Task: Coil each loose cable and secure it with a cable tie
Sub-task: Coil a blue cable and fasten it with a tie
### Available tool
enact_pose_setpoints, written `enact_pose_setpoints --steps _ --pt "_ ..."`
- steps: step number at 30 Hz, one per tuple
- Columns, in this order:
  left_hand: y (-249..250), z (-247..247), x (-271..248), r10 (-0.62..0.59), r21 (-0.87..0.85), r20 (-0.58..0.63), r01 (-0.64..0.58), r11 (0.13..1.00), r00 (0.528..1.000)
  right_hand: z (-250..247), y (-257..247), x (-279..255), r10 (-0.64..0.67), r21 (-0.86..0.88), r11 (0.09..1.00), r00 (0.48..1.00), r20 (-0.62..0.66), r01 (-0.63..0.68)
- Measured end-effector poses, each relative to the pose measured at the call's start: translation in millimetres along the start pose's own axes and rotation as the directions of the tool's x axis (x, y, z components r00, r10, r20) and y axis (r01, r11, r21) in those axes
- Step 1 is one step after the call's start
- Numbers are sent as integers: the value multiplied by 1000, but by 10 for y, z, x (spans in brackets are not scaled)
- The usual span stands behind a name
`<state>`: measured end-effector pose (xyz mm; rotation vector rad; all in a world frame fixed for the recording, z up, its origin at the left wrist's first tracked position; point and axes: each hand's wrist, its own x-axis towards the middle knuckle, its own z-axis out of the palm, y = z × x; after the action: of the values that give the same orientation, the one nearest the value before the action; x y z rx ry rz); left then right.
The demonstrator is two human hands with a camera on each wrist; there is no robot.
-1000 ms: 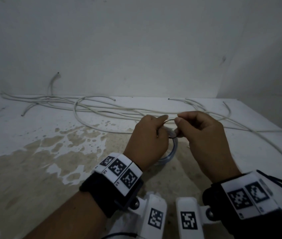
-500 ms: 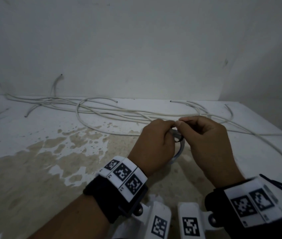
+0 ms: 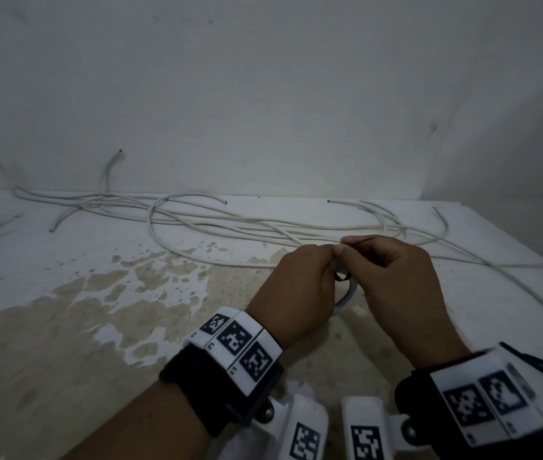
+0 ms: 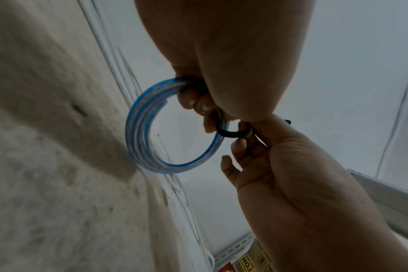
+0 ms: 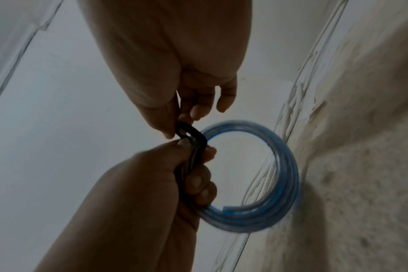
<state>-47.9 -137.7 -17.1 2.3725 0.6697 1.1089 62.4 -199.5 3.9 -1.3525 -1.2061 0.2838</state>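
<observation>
The left hand (image 3: 296, 287) grips a finished blue coil (image 4: 142, 128) above the table (image 3: 64, 327) while the right hand (image 3: 396, 280) pinches the black cable tie (image 4: 233, 132) looped round it but not yet snug, and several white cables (image 3: 230, 224) behind lie uncoiled.

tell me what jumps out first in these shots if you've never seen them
The blue coiled cable, gripped by the left hand just above the table, with a black cable tie looped round it and pinched by the right hand. Behind them, loose white cables sprawl along the wall.
</observation>
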Motion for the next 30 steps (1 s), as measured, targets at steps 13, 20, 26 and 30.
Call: enact_pose_setpoints --steps 13,20,26,30 --pt "4 4 -27 21 62 3 -22 998 1000 -15 -6 14 28 -31 999 1000 6 -28" --pt "38 22 6 -71 -59 -14 71 996 997 -63 -24 11 -33 -62 998 988 -153 24" --pt "6 -7 7 -5 82 -65 10 997 998 -26 2 3 -7 -58 998 994 -111 0" --pt "-2 -26 -17 30 135 7 -31 990 1000 -56 16 10 61 -24 998 998 26 -60"
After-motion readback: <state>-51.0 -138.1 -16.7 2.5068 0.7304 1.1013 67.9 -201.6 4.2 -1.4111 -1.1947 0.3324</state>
